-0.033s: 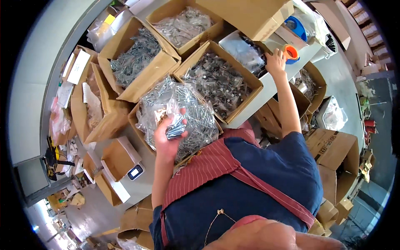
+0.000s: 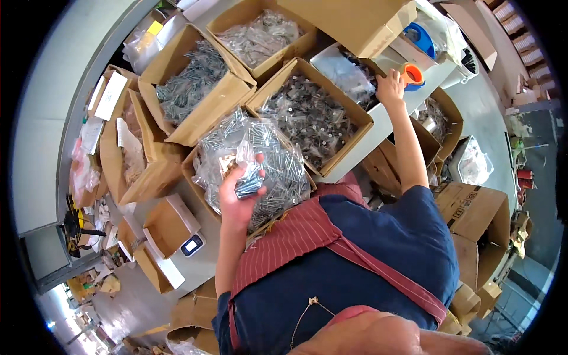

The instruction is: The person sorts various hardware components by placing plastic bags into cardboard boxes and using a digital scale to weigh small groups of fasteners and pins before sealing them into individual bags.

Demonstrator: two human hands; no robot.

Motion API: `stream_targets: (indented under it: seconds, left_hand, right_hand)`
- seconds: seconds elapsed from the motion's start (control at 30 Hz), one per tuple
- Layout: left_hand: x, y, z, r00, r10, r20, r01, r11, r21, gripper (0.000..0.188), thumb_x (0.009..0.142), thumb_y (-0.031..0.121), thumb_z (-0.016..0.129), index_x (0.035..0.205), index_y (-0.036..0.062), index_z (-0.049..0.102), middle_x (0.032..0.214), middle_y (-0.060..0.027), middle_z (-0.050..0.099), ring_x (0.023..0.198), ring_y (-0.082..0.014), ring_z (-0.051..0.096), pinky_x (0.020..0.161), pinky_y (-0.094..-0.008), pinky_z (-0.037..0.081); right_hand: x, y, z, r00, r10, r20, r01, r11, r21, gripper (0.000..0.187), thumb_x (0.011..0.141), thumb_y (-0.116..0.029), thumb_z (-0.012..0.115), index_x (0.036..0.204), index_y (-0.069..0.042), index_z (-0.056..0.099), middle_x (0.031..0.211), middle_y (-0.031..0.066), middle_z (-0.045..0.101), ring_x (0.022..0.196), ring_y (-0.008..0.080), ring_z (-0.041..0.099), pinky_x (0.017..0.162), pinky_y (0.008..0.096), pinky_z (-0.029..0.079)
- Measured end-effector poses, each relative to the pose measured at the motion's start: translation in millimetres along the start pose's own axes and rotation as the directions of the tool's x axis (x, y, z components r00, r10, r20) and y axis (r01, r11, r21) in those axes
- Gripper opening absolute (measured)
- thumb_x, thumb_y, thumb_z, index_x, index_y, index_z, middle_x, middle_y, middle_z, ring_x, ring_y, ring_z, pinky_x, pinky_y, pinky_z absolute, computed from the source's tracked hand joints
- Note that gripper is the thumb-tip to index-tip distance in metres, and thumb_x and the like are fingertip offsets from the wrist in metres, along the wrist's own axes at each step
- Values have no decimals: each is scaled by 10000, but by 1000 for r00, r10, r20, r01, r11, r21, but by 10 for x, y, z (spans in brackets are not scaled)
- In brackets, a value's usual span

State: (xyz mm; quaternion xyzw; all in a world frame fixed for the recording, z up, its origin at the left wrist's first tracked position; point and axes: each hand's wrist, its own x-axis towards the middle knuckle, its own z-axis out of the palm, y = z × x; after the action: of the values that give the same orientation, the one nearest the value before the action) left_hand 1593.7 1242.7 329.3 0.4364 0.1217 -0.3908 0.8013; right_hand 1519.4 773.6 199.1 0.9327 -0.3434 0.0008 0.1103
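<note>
A brown carton [image 2: 476, 207], its dark print unreadable, stands right. An open box [image 2: 350, 146] of dark parts lies beside a large screw bag [image 2: 283, 171]. Above that, the left hand [image 2: 234, 190] curls closed around a small screw bag [image 2: 249, 186]. The right hand [image 2: 390, 90] lies near an orange ring [image 2: 419, 74]; I cannot tell its grip.
</note>
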Motion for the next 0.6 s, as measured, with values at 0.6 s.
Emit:
stream_targets:
  seconds: [0.6]
  left_hand:
    - [82,-141,62,970,11,244,27,988,-151,483,908,229,513,1340,14,482,1383,-288,478,1035,-337,631,634,-357,576]
  right_hand:
    - [-413,121,-750,991,-61,118,-130,-261,956,148,903,-86,626,960,50,637,925,134,689,855,225,696,810,330,572]
